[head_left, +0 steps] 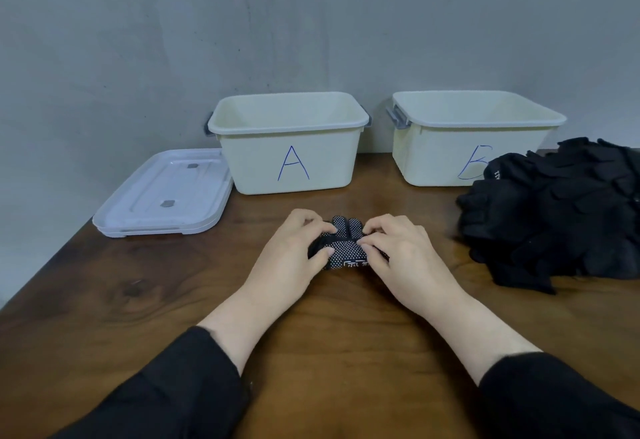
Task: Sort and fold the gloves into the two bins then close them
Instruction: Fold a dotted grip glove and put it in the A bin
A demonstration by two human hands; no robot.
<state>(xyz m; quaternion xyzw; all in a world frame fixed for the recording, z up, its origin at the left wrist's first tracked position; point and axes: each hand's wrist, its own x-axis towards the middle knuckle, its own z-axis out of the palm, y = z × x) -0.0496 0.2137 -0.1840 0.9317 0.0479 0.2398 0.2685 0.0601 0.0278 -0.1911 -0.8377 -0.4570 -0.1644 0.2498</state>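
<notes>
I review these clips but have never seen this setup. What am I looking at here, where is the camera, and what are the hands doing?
No machine here: a person wears a camera on the head, looking down at their own hands. The left hand and right hand both grip a black dotted glove on the wooden table, apparently folding it. Behind stand two open cream bins, bin A and bin B. The stacked lids lie left of bin A. A pile of black gloves waits on the right.
</notes>
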